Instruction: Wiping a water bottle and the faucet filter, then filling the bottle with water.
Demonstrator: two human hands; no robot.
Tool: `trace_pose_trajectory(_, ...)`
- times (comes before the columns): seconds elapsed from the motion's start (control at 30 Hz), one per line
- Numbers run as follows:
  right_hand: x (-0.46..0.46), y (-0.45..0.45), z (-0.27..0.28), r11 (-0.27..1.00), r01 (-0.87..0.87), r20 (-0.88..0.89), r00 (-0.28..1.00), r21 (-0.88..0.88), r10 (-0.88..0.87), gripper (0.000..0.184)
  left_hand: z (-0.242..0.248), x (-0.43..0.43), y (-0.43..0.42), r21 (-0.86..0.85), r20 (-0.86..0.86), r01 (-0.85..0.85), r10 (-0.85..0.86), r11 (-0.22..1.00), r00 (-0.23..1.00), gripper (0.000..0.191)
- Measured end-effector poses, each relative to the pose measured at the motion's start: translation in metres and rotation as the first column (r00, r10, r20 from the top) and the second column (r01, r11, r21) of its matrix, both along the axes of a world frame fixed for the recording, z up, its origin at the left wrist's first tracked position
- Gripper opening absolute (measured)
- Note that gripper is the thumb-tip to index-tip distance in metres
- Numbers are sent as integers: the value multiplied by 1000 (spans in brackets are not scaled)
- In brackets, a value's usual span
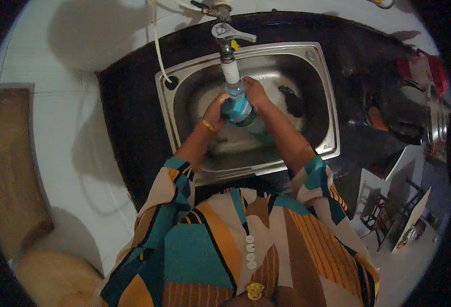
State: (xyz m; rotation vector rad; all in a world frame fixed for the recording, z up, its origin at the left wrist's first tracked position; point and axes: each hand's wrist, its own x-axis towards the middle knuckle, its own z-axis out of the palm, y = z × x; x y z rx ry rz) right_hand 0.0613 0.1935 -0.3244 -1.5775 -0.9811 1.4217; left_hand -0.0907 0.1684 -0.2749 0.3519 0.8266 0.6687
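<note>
A clear, blue-tinted bottle (237, 108) is held over the basin of a stainless steel sink (328, 111). My left hand (214, 112), with a gold-coloured bangle at the wrist, grips its left side. On the right side, my right hand (257, 95) holds it near the neck. The bottle's mouth is close under the white spout end (231, 72) of the tap; whether they touch is hard to tell. Above that is the tap's metal lever (236, 33), pointing right. Flowing water cannot be made out.
A dark patch (292, 100), too unclear to name, shows on the basin's right. A white hose (158, 50) drops into a hole at the sink's left corner. Black countertop (133, 103) surrounds the sink. At right are a dark pan (405, 128) and metal ware (437, 119).
</note>
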Motion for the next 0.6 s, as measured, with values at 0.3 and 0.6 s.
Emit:
trace_pose_trajectory(0.3, -10, -40, 40, 763, -528, 726, 678, 373, 115, 59, -8, 20, 21, -87, -65, -243, 238, 966, 969, 24)
trace_pose_trajectory(0.6, 24, -12, 57, 985, -165, -94, 981, 41, 168, 31, -3, 19, 25, 51, 59, 108, -111, 993, 992, 28)
